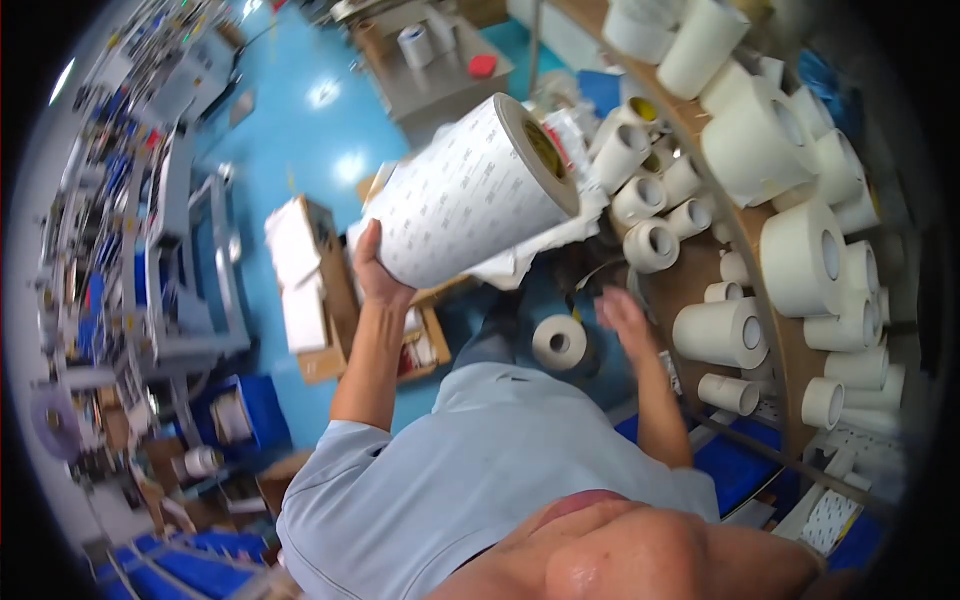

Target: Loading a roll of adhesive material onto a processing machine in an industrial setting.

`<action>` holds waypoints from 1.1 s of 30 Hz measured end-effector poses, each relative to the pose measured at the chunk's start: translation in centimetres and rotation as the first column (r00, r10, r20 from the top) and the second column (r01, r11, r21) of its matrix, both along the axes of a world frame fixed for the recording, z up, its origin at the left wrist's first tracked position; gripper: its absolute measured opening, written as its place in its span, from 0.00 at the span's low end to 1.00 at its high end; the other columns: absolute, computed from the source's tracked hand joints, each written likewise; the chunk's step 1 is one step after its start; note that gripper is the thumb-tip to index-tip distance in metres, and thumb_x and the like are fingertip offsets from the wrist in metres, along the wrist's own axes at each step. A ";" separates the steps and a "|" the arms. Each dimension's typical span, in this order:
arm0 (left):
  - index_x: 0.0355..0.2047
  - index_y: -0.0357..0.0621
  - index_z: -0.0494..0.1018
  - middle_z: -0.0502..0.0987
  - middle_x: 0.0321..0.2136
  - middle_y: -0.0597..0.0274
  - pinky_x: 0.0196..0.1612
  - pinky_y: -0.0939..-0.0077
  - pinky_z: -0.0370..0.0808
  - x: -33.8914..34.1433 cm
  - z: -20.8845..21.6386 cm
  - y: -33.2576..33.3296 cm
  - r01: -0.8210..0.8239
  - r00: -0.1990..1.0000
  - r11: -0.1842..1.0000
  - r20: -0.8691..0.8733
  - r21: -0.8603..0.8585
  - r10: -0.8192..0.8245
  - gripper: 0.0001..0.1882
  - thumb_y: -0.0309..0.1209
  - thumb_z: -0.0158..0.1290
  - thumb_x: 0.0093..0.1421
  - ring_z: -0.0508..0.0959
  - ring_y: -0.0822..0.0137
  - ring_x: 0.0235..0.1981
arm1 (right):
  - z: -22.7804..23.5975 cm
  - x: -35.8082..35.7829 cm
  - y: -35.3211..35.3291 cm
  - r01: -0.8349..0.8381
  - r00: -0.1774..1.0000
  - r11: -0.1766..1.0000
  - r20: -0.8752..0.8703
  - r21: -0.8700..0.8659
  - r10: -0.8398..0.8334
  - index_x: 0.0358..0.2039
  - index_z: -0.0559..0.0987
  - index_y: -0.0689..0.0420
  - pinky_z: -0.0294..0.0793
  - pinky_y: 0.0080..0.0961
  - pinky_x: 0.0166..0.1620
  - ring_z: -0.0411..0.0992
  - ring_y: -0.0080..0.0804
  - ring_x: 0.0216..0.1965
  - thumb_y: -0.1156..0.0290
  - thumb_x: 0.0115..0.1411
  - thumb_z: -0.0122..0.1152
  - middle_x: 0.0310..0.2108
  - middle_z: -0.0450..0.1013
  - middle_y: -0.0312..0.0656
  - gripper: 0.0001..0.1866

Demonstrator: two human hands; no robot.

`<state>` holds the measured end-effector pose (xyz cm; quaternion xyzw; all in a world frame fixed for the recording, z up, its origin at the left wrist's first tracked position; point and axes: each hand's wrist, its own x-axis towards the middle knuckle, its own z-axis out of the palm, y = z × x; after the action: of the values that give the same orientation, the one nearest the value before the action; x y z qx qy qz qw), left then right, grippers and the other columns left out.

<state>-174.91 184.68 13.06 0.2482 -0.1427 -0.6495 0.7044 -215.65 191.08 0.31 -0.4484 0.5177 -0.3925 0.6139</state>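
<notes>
A large white roll [455, 195] with a printed pattern is held up before me, tilted, its far right end higher. My left hand [380, 265] grips it at the lower left end; the thumb shows on the side and the other fingers are hidden behind or under the roll. The cardboard core [543, 148] shows at its raised end. My right hand [627, 318] is slightly blurred, fingers extended, apart from the roll and holding nothing. It is nearest to the rolls on the shelf at my right. A smaller roll [560, 342] stands low near my legs.
Shelves [690, 120] at the right carry several cream rolls [800, 255] of various sizes. Cardboard boxes with white sheets [297, 265] sit on the blue floor [275, 120] ahead left. A metal table [435, 75] stands farther off. Machine frames [200, 260] and a blue crate [240, 415] are at the left.
</notes>
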 end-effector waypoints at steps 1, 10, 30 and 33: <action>0.61 0.37 0.59 0.65 0.59 0.47 0.62 0.52 0.62 -0.4 0.0 4.0 -0.009 0.999 0.997 -0.047 0.075 0.013 0.33 0.45 0.46 0.61 0.67 0.48 0.58 | 3.5 2.6 -1.7 -0.063 0.997 0.998 0.049 0.011 0.063 0.56 0.67 0.57 0.71 0.20 0.43 0.70 0.23 0.39 0.60 0.63 0.56 0.41 0.73 0.37 0.24; 0.61 0.36 0.59 0.66 0.58 0.47 0.62 0.56 0.63 0.9 -0.2 24.0 -0.053 0.981 0.975 -0.173 0.215 0.091 0.33 0.45 0.45 0.60 0.69 0.50 0.57 | 12.7 18.7 3.5 -0.208 0.725 0.949 0.613 -0.238 0.313 0.66 0.52 0.59 0.53 0.31 0.64 0.56 0.35 0.63 0.43 0.67 0.37 0.64 0.56 0.45 0.37; 0.61 0.36 0.59 0.66 0.58 0.48 0.61 0.57 0.64 41.4 -2.5 49.7 -0.435 0.832 0.843 -0.216 0.317 0.511 0.33 0.48 0.40 0.63 0.69 0.52 0.58 | 13.8 65.3 17.8 -0.834 0.464 0.281 -0.330 -0.474 0.822 0.50 0.70 0.60 0.53 0.36 0.63 0.56 0.47 0.63 0.56 0.42 0.74 0.61 0.58 0.51 0.37; 0.61 0.36 0.58 0.65 0.59 0.49 0.62 0.58 0.63 45.5 -1.1 51.6 -0.495 0.808 0.798 -0.157 0.343 0.568 0.32 0.47 0.39 0.65 0.68 0.53 0.58 | 12.8 71.1 18.9 -0.824 0.463 0.354 -0.167 -0.443 0.870 0.50 0.70 0.60 0.60 0.29 0.58 0.62 0.36 0.55 0.55 0.46 0.74 0.51 0.64 0.45 0.36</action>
<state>-129.39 236.30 11.92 0.2927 0.1194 -0.4633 0.8279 -144.59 209.99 13.16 -0.7630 0.0702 -0.1512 0.6246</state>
